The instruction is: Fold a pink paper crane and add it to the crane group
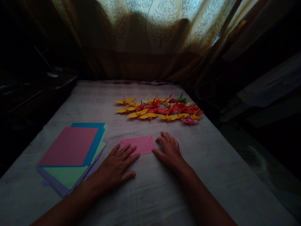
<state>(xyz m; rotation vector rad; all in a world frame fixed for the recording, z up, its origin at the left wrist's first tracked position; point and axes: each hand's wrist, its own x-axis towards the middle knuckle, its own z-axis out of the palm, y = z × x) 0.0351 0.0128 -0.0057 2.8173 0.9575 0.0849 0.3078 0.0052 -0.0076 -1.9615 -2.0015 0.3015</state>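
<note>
A folded pink paper (141,143) lies flat on the white cloth-covered table (164,194) in front of me. My left hand (116,166) rests flat with fingers spread, its fingertips on the paper's near left edge. My right hand (169,151) lies flat at the paper's right edge, fingers stretched out and touching it. Neither hand grips anything.
A stack of coloured paper sheets (70,153), pink on top over blue, green and purple, sits to the left. Several folded paper cranes (160,110) in yellow, red, green and pink lie in rows farther back. A curtain (162,34) hangs behind; the surroundings are dark.
</note>
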